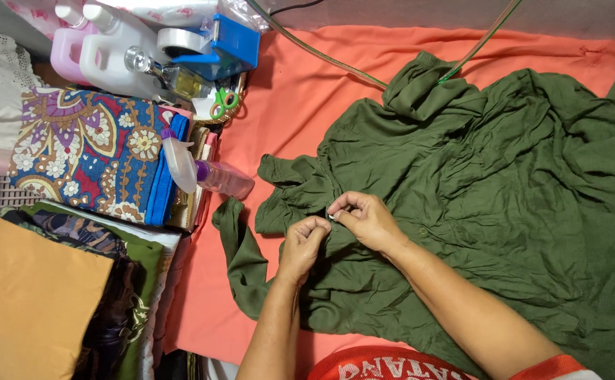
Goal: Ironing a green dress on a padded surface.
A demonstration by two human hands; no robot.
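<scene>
Coral-orange cloth [307,91] covers the work surface, and a crumpled olive-green garment [476,183] sprawls across the centre and right of the frame. Near the middle, the left hand [302,243] and right hand [367,219] meet, fingers pinched narrow on the garment's placket. At upper left lie a patterned folded fabric [86,151], a spray bottle [205,172], white jugs [114,53] and green-handled scissors [223,102].
</scene>
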